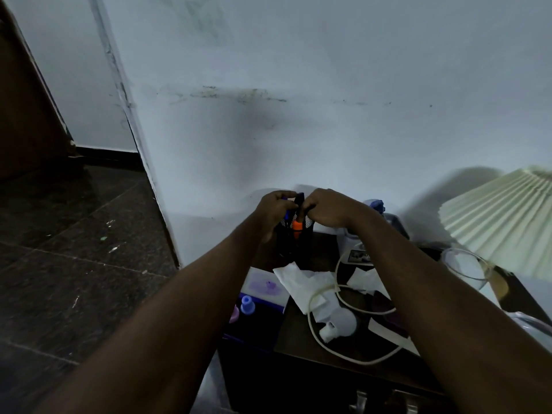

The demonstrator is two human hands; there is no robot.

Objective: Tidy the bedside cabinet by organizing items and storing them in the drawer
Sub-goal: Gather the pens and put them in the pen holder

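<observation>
Pen-sorting step right now. My left hand (274, 213) and right hand (325, 210) are both curled tight on the bunch of pens (299, 201) in the black mesh pen holder (294, 246), mid-frame at the back of the dark wooden bedside cabinet (295, 339). Next, I reckon: seat them properly, then tackle the white cable (310, 315) and crumpled white tissue (301, 279) just below.

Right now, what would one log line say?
stage: sorting pens | left hand: grips pens in pen holder | right hand: grips pens | loose: tissue, white cable
</observation>
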